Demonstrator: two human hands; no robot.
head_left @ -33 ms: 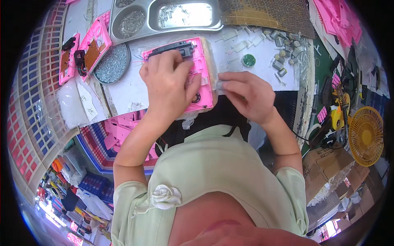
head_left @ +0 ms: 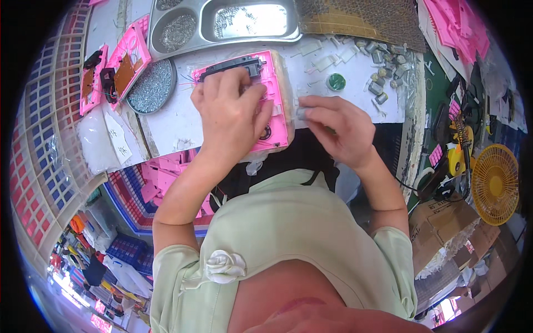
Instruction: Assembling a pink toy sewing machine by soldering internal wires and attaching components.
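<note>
A pink plastic housing (head_left: 280,83) with a black part (head_left: 236,65) along its far edge lies on a pale block at the table's near side. My left hand (head_left: 230,108) is over it, fingers curled down into the housing and thumb bent toward its middle; its fingertips are partly hidden. Thin wires show at the housing's left, and a round black piece (head_left: 266,132) sits near its front. Just right of the housing, my right hand (head_left: 341,130) pinches a small greyish piece (head_left: 301,112) between thumb and fingers. Its kind is too small to tell.
Small metal motors (head_left: 377,86) and clear plastic pieces lie at the back right, near a round green item (head_left: 336,82). Behind stands a metal tray (head_left: 300,33) of small parts. A dish of screws (head_left: 151,86) and open pink housings (head_left: 129,64) are at left.
My right hand has shifted slightly to the right with the small greyish piece. The left hand has moved a touch to the right over the housing, which stays in place.
</note>
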